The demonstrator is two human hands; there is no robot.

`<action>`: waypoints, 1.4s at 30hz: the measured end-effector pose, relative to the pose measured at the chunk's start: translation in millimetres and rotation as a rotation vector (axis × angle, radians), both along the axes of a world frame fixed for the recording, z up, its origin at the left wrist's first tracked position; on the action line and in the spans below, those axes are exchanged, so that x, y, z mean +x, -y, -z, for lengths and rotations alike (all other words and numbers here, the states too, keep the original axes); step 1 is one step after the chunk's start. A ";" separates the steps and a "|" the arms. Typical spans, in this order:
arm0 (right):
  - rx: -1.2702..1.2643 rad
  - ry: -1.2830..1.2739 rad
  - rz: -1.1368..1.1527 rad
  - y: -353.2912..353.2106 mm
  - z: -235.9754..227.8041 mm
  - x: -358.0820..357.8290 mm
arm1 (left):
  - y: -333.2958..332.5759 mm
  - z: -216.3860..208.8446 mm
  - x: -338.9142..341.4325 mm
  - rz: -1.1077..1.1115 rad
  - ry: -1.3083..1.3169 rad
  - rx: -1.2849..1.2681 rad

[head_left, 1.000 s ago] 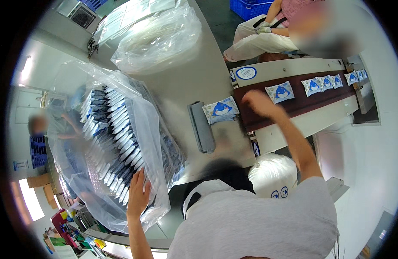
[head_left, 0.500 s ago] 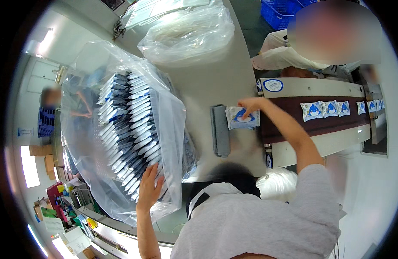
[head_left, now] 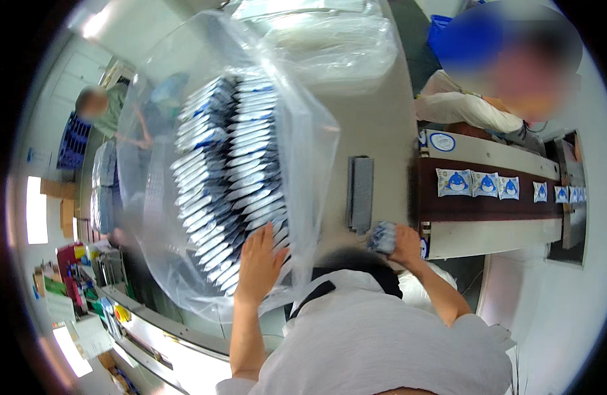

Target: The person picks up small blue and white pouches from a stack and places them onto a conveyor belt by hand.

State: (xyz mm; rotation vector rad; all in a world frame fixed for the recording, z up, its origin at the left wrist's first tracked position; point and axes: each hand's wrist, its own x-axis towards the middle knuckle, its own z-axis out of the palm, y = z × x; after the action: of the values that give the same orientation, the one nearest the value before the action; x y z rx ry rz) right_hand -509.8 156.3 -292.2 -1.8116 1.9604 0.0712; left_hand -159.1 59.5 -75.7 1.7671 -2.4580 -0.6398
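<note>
Two rows of small white-and-blue packets (head_left: pixel 208 181) stand packed in a large clear plastic bag (head_left: pixel 310 164) on the left of the table. At the near end of the rows my left hand (head_left: pixel 257 263) rests against the packets, fingers stretched out and thumb apart. My right hand (head_left: pixel 407 247) is closed on a packet (head_left: pixel 382 238) near the table's front edge, and the packet looks blurred. Just beyond it lies a long grey block (head_left: pixel 361 194).
To the right, a brown conveyor belt (head_left: pixel 468 207) carries a line of packets (head_left: pixel 485 184). A person (head_left: pixel 468 102) sits beyond it, near a blue basket (head_left: pixel 438 33). Clear plastic bags (head_left: pixel 336 46) lie at the table's far end. Another person (head_left: pixel 109 115) stands far left.
My right hand has drawn toward me with a packet from beside the grey block. My left hand stays at the packed rows. The whole view has shifted.
</note>
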 end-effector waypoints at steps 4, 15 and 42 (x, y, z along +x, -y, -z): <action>0.119 0.687 0.456 37.2 -82.3 -14.9 | -5.0 -6.9 -2.0 -0.017 -0.056 -0.043; -0.808 0.281 -0.597 204.8 -269.0 222.2 | -37.9 -15.6 16.6 0.022 0.059 -0.135; -0.340 0.025 -0.041 -34.8 70.5 24.3 | 73.1 81.0 17.7 -0.122 0.030 -0.508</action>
State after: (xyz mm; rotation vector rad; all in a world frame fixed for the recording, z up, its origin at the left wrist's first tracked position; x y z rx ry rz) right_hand -485.6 191.1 -362.7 -2.0503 2.0122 -0.2874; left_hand -141.4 -13.6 -156.7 1.6981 -2.2342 0.0277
